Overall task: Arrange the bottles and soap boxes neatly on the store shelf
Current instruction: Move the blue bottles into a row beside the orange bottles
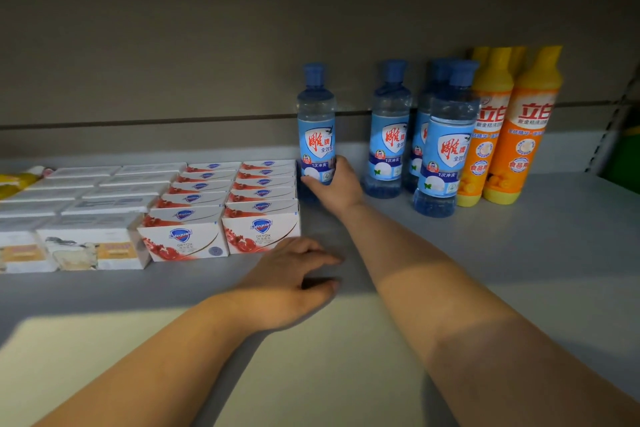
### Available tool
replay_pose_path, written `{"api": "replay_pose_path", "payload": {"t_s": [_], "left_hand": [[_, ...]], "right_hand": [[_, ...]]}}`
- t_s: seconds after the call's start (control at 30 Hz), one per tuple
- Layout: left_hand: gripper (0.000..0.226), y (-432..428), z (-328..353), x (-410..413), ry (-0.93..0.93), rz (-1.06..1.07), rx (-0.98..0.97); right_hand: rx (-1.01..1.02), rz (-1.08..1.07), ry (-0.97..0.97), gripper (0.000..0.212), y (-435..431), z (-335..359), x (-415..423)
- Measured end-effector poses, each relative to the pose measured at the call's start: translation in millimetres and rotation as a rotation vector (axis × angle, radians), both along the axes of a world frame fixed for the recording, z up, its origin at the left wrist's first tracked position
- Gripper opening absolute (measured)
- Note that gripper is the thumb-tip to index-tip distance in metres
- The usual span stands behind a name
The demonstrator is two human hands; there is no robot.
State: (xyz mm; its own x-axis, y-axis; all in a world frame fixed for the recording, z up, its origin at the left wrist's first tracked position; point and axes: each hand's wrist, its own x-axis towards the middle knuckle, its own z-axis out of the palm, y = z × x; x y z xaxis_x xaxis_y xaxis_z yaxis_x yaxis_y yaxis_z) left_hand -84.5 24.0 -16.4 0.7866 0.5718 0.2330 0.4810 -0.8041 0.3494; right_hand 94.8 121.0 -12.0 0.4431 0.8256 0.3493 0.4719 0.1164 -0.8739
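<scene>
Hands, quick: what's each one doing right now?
Left hand: open, holding nothing, over the shelf.
Right hand: grip closed around the leftmost blue detergent bottle.

On the shelf (519, 253) I see soap boxes (221, 204) rowed at ten o'clock, a lone bottle (316, 128) at twelve, more bottles (446, 149) at one.

Upright blue-capped bottle (317, 128) near the back edge of the shelf (519, 253), gripped low by the right hand (337, 184), three matching bottles (389, 135) and orange bottles (526, 128) upright toward the right end, soap boxes (225, 204) in tidy rows toward the left end
</scene>
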Motion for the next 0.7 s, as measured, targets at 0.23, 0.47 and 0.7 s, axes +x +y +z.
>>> {"api": "replay_pose_path", "payload": {"t_s": [0.23, 0.47, 0.7], "left_hand": [[0.039, -3.9, 5.8, -0.4, -0.012, 0.012, -0.058], [0.051, -10.6, 24.5, -3.3, -0.470, 0.166, -0.386], [0.077, -20.1, 41.2, -4.2, -0.910, 0.079, -0.621]], "right_hand": [[-0.019, -0.088, 0.068, 0.052, -52.7, -4.4, 4.1], [0.096, -0.002, 0.132, 0.051, -121.4, 0.4, -9.4], [0.110, 0.079, 0.032, 0.052, -164.7, 3.6, -24.3]]}}
